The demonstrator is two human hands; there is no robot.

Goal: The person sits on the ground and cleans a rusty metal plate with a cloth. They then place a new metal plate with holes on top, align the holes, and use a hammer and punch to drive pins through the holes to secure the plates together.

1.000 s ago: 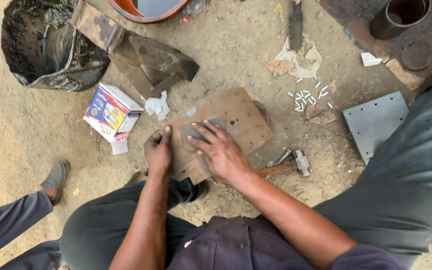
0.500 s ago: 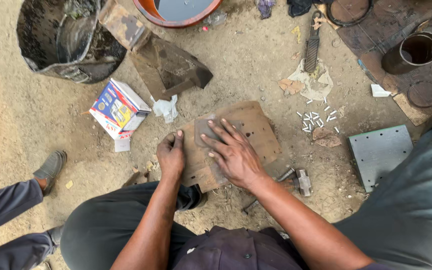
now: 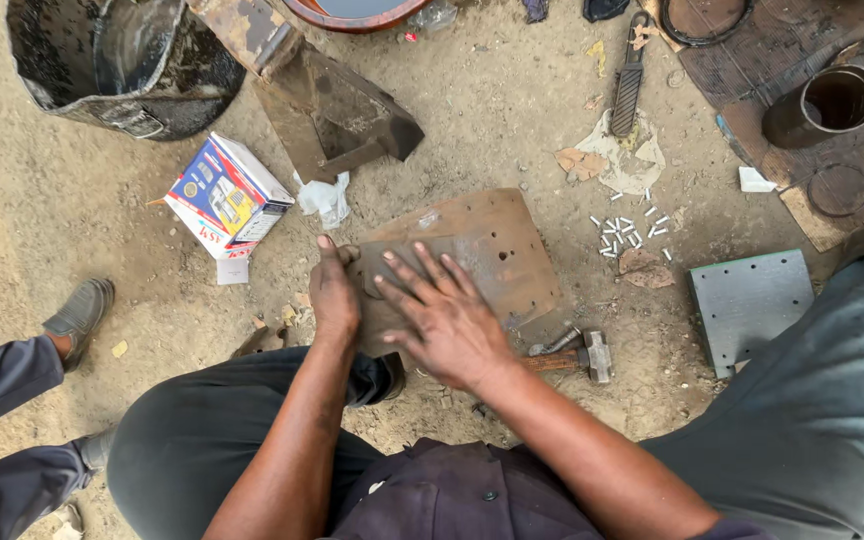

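Right hand (image 3: pixel 449 318) lies flat, palm down, fingers spread, on the grey piece (image 3: pixel 417 262) that sits on the rusty plate (image 3: pixel 497 250); it grips nothing. Left hand (image 3: pixel 333 290) rests at the left edge of the same piece, fingers curled loosely, thumb pointing away from the body; whether it pinches the edge cannot be told. The plate lies on sandy ground directly in front of the knees, under both hands.

Just right of the right wrist lies a hammer (image 3: pixel 577 356), head outward; farther right, a grey square plate (image 3: pixel 752 305) with corner holes. Beyond the right hand, small pale pins (image 3: pixel 632 232) are scattered near crumpled paper (image 3: pixel 622 160); a file (image 3: pixel 629 90) lies beyond that. Beyond the left hand sit a white rag (image 3: pixel 325 198) and a coloured box (image 3: pixel 227 195); farther off, a bent steel part (image 3: pixel 327 110) and a black tub (image 3: pixel 117 60). Another person's shoe (image 3: pixel 80 315) stands well left of the left hand.
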